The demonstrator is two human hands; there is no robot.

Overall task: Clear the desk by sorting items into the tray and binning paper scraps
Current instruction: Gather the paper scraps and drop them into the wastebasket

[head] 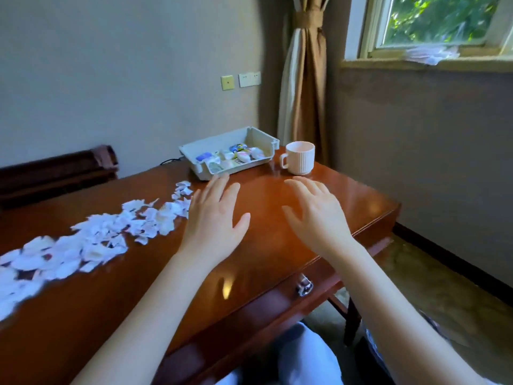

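Hands [215,218] [315,211] spread over desk [277,245], scraps [97,240] left

I can read no text anywhere from my remote seat. The small packets [239,154] in the tray [261,138] at 12 o'clock carry blue and yellow print, too blurred to make out. The torn paper scraps [105,237] at 9 o'clock show dark marks, equally illegible.
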